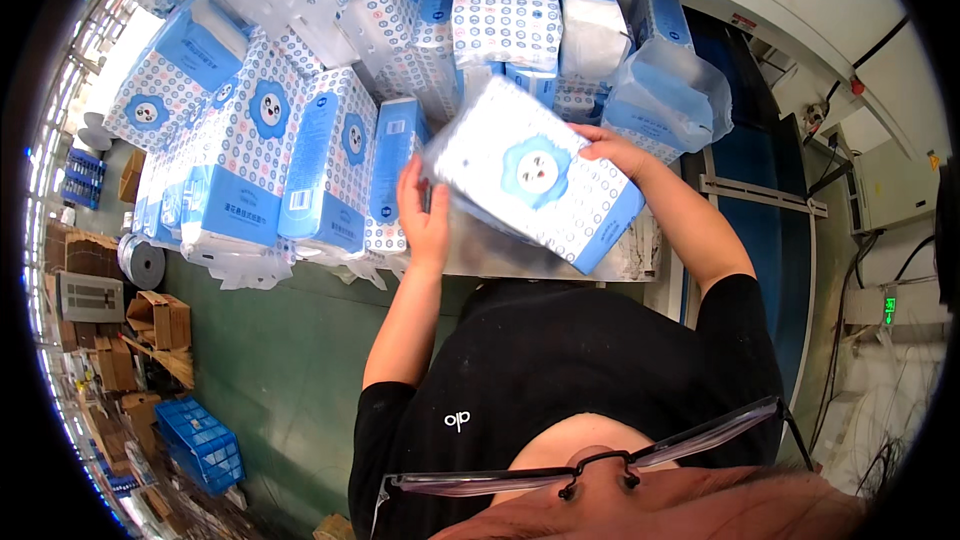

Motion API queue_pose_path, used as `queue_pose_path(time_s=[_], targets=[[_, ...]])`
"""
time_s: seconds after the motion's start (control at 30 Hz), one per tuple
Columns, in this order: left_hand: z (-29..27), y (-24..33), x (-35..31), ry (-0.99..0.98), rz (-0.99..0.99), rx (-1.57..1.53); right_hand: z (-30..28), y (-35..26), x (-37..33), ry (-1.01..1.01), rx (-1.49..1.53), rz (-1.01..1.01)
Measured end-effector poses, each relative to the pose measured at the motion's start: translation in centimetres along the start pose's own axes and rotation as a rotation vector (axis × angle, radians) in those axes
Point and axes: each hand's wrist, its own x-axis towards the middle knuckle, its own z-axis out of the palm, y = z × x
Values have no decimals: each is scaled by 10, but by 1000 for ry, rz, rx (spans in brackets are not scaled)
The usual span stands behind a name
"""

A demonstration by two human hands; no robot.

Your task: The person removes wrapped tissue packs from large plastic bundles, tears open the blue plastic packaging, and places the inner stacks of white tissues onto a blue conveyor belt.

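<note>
A plastic-wrapped tissue pack (540,170), white with a small blue pattern, a cartoon face on a blue badge and a blue end band, is tilted in front of me over the work surface. My right hand (612,152) grips its right side near the top edge, fingers partly hidden behind it. At its left end, my left hand (424,215) holds the loose clear film, thumb and fingers on either side. Behind it stands an upright tissue pack (506,15) with the same print. To the left, a tissue pack (325,165) leans among several others.
A crumpled clear and blue pack (665,100) lies at the right of the pile. Beyond it runs a dark blue conveyor belt (745,230) with a metal crossbar (765,195). On the green floor (290,360) at left sit a blue crate (198,443) and cardboard boxes (160,320).
</note>
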Motion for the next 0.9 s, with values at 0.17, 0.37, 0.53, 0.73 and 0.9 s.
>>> queue_pose_path(time_s=[0.17, 0.37, 0.53, 0.73, 0.9], targets=[[37, 39, -15, -183, -122, -538, -11, 30, 19, -252, 610, 148], [48, 83, 4, 15, -276, -432, 17, 43, 21, -205, 590, 64], [41, 75, 3, 45, -214, -498, 20, 52, 26, -197, 616, 10], [32, 75, 5, 9, -278, -472, 24, 52, 24, -212, 658, -20], [3, 134, 21, -204, 592, 480, 38, 49, 16, -241, 697, 171]])
